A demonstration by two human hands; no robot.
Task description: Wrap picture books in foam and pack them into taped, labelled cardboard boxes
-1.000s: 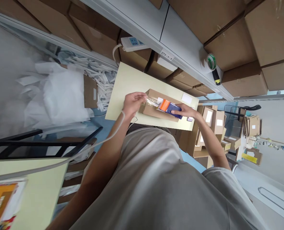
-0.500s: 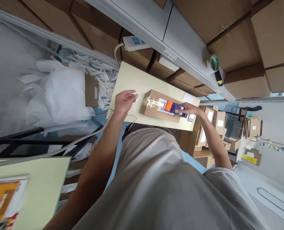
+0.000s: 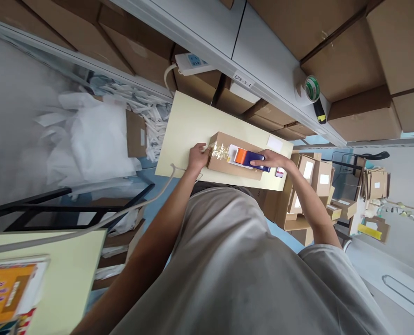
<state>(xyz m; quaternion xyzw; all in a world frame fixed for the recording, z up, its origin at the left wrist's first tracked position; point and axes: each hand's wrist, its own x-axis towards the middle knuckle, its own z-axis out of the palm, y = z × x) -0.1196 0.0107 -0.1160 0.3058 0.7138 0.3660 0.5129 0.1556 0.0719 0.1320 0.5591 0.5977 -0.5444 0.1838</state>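
Observation:
A long brown cardboard box lies on the pale yellow table, with shiny clear tape across its left part and a white label on top. My left hand is at the box's left end, its fingers bent against the edge; part of the fingertips is hidden. My right hand is wrapped round a dark blue handheld tool with an orange front end. This tool rests on or just over the label; which one, I cannot tell. Its underside is hidden.
A phone and a white paper lie at the table's right. Above runs a grey shelf with a roll of tape, a black-and-yellow cutter and boxes. A power strip hangs left; a cable crosses below.
My left hand has moved right, from off the box to its left end. The tool in my right hand has shifted slightly left along the box top.

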